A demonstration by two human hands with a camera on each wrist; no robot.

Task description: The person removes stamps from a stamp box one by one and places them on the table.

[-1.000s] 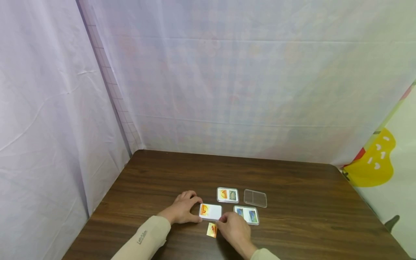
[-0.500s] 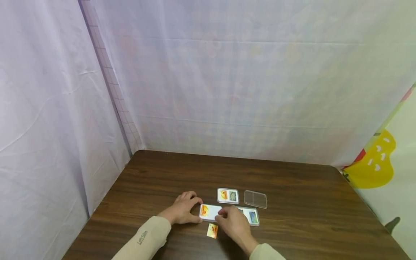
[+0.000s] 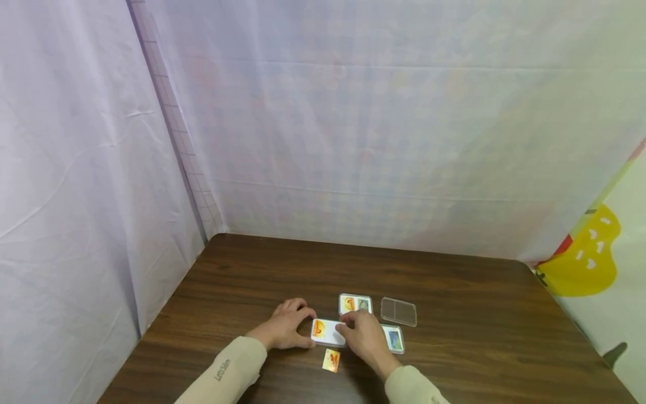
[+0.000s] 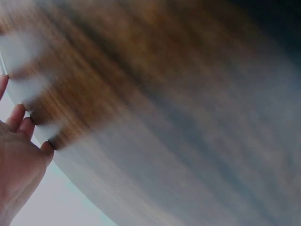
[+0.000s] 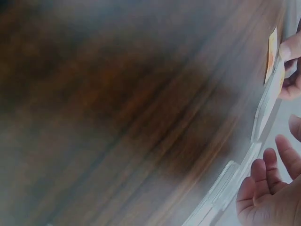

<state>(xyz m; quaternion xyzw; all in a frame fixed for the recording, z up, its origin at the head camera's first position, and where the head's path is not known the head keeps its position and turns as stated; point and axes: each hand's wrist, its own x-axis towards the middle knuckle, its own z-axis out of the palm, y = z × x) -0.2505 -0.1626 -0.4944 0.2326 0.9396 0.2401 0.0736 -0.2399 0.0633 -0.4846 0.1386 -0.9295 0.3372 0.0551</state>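
Observation:
A clear flat case [image 3: 330, 335] with a white insert lies on the table, an orange sun picture at its left end. My left hand [image 3: 289, 326] grips its left end between thumb and forefinger; in the right wrist view the left thumb [image 5: 291, 48] is on the case edge. Over the right end hovers my right hand [image 3: 365, 339], fingers loosely bent, with nothing visible between thumb and forefinger. In front of the case is a small yellow-orange picture card [image 3: 331, 360]. The left wrist view shows mostly blurred table and part of the left hand [image 4: 21, 155].
Behind lies another case [image 3: 355, 303] with a sun picture and a green picture. A transparent lid [image 3: 398, 311] lies to its right. A third case [image 3: 395, 339] with a blue-green picture is partly under the right hand. The brown table [image 3: 454, 314] meets a white curtain [image 3: 378, 140].
My right hand has moved up from the case's lower right corner to its right end, covering more of the cases behind. The left hand keeps its hold.

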